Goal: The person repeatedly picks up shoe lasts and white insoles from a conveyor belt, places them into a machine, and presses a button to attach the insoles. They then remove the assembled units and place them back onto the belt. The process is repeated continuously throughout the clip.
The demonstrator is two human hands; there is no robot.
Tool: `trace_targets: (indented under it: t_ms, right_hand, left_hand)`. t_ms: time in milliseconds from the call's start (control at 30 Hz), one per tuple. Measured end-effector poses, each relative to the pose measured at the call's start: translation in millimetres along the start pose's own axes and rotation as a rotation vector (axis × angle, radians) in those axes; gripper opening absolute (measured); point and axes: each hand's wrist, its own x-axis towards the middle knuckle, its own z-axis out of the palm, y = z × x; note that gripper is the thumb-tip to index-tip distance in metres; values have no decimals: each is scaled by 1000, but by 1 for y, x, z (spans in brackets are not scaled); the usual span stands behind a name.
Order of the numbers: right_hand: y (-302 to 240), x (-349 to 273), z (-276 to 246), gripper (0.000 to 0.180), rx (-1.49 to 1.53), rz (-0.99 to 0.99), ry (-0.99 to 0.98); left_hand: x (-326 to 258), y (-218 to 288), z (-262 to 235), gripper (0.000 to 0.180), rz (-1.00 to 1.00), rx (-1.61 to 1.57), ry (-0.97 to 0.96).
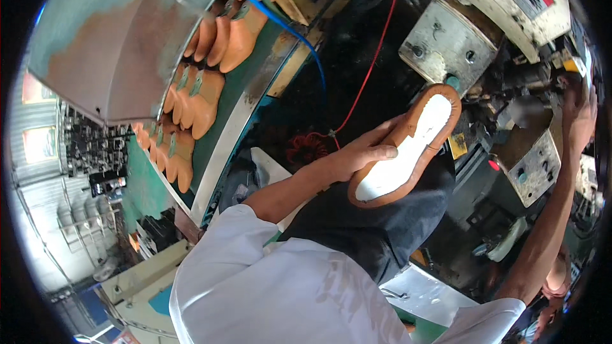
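My left hand [357, 154] is closed around the side of a brown lasted shoe upper [377, 195], its thumb lying across the bottom. The underside faces up, showing a white insole [408, 153] framed by the folded brown edge. It is held above my dark-trousered leg, heel end nearer me. Far off to the right, my right arm stretches up beside a machine. The right hand [579, 118] is near the picture's rim, next to machine parts; its fingers are small there, and whether they grip anything is unclear.
Orange shoe lasts [207, 99] stand in rows on a green-surfaced rack at left, below a worn metal hood [108, 83]. A blue hose [274, 16] and a red cable [376, 57] hang ahead. Machine control boxes [446, 38] stand ahead and right.
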Motion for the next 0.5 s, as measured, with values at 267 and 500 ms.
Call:
trace_targets:
  t_ms: [267,500]
  right_hand:
    - [-34,-25,-41,58,160,-72,8]
    - [-139,-209,-82,61,553,129,-364]
  left_hand:
    - [-90,15,-79,93,183,36,245]
    - [-202,16,-155,96,182,377,664]
